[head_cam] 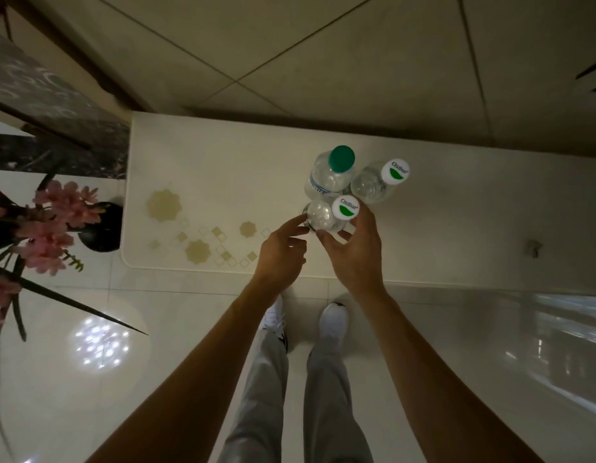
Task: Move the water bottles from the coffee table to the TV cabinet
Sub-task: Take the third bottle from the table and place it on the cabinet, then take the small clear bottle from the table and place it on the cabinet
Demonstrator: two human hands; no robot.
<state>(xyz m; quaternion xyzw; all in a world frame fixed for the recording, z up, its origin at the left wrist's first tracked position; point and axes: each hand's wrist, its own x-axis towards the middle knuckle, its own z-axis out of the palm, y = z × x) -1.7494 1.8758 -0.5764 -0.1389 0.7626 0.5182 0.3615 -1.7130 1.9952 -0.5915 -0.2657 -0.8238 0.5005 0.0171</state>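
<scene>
the nearest bottle [323, 217] stands upright on the white top [223, 162], clustered with a green-capped bottle [328, 175] and a white-capped bottle [370, 187]. the right hand [356, 252] curls round it, seemingly gripping; the left hand [283, 259] touches it with a straight index finger.

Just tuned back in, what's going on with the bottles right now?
A person stands at a white tabletop with three water bottles clustered upright on it. The right hand curls around the nearest white-capped bottle, and the left hand touches its side with the index finger. Behind it stand a green-capped bottle and a second white-capped bottle, both untouched. Whether the near one is being picked up or set down cannot be told.
</scene>
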